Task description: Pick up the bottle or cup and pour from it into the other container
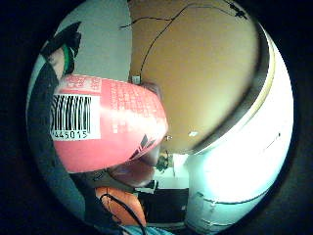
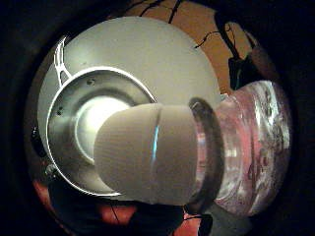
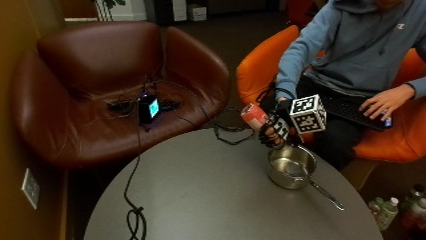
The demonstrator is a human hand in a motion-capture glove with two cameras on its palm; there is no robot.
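The bottle (image 3: 253,115) has a red label printed with white text and a barcode, a clear shoulder and a pale ribbed cap (image 2: 147,152) that is on. It is tipped over, its base raised toward the brown armchair (image 3: 113,85) and its capped neck slanting down toward the pot (image 3: 291,166). In the thumb side palm view the cap hangs directly above the pot's shiny inside, not touching it.

The gloved right hand (image 3: 274,127) grips the bottle around its body, fingers curled round it, and holds it in the air just above the pot's rim on the side nearest the person.

The pot is bare steel, standing upright on the round grey table (image 3: 200,200) near its edge, with its long handle (image 3: 326,194) pointing away from the bottle along the table. Nothing can be made out lying in it.

Beyond the pot the person sits in an orange chair (image 3: 393,140), the bare hand (image 3: 381,104) resting on a keyboard (image 3: 346,107) in the lap.
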